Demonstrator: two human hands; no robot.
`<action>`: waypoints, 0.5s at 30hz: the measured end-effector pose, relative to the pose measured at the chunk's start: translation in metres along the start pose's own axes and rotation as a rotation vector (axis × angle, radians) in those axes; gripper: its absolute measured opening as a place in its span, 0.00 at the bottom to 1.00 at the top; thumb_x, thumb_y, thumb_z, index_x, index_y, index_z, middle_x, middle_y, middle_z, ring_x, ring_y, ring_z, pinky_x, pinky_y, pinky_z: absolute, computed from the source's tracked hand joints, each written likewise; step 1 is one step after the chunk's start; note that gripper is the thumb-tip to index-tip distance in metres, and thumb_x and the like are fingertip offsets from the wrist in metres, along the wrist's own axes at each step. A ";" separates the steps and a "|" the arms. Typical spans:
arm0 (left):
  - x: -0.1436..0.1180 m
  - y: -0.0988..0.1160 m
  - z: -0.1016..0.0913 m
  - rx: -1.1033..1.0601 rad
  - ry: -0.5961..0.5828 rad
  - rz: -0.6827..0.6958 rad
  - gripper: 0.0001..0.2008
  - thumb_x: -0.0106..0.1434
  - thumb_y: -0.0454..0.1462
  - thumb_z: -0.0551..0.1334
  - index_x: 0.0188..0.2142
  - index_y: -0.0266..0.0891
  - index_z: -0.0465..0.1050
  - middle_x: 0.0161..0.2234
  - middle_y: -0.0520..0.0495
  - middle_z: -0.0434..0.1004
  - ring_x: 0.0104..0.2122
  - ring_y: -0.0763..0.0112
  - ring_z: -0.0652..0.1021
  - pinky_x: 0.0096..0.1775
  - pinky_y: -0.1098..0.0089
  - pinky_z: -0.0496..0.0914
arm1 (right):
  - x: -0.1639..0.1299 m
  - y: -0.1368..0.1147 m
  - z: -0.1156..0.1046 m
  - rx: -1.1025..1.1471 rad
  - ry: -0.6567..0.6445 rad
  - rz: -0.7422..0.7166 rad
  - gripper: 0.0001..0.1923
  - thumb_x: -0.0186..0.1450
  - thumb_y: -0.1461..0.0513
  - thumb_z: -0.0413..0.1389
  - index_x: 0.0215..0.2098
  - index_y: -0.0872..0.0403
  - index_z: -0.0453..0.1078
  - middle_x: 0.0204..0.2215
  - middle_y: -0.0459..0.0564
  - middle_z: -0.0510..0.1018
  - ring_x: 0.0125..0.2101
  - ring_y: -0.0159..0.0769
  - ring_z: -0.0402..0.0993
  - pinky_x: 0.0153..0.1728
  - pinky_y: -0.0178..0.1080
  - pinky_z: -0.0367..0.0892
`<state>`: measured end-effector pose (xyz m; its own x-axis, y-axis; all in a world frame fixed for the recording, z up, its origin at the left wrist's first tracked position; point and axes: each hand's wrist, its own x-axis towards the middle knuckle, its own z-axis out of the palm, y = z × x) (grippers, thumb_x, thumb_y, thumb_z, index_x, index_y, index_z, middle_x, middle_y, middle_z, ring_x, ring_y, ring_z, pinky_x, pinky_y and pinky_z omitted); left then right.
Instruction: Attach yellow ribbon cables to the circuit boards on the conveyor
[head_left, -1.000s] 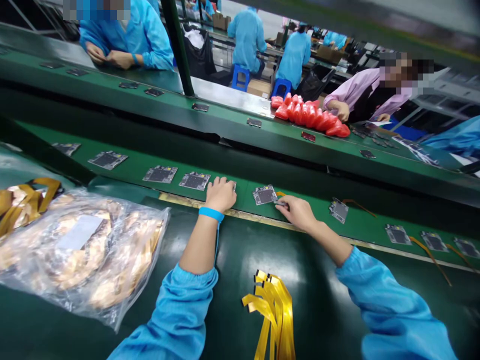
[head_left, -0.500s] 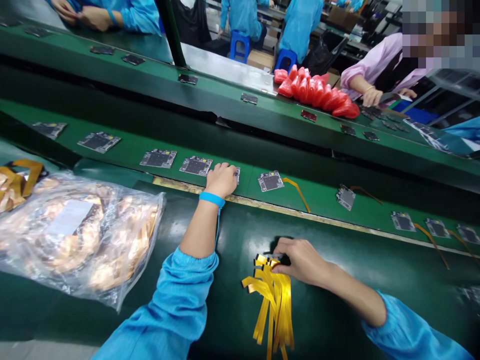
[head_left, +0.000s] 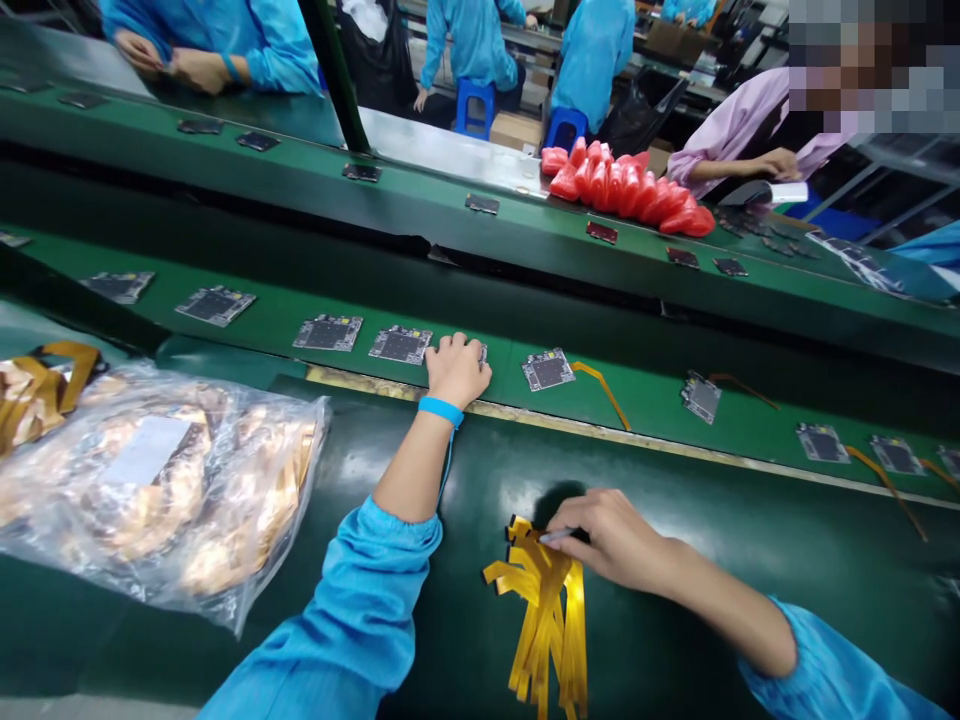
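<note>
My left hand (head_left: 457, 368) rests curled over a small circuit board (head_left: 483, 352) on the near green conveyor belt (head_left: 645, 400); only the board's right edge shows. A blue wristband sits on that wrist. My right hand (head_left: 604, 540) pinches a thin grey tweezer-like tool (head_left: 559, 536) whose tip touches the top of a pile of yellow flex cables (head_left: 551, 610) on the dark green bench. Just right of my left hand lies another board (head_left: 547, 369) with a yellow flex cable (head_left: 600, 388) trailing from it.
A clear plastic bag of yellow cables (head_left: 165, 490) lies at the left. More boards (head_left: 326, 332) line the belt both ways. Red packets (head_left: 626, 190) sit on the far belt, where a person in a lilac sleeve (head_left: 731, 125) and people in blue coats work.
My right hand has drawn back from the board on the belt to the yellow cable pile. That board now shows a yellow cable trailing from it. My left hand stays on its board.
</note>
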<state>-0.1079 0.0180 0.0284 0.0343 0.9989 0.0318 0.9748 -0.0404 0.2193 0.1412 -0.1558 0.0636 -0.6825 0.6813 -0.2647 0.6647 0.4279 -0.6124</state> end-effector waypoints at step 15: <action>-0.006 0.015 -0.001 0.025 -0.067 0.104 0.16 0.72 0.35 0.53 0.46 0.41 0.80 0.54 0.37 0.78 0.58 0.46 0.72 0.54 0.49 0.71 | 0.003 -0.005 -0.022 0.090 -0.009 -0.010 0.13 0.75 0.57 0.57 0.55 0.48 0.78 0.43 0.51 0.86 0.41 0.40 0.83 0.41 0.36 0.68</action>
<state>-0.0941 0.0112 0.0328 0.1488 0.9888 -0.0121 0.9704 -0.1437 0.1940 0.1427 -0.1431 0.0818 -0.6919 0.6717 -0.2646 0.6280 0.3792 -0.6796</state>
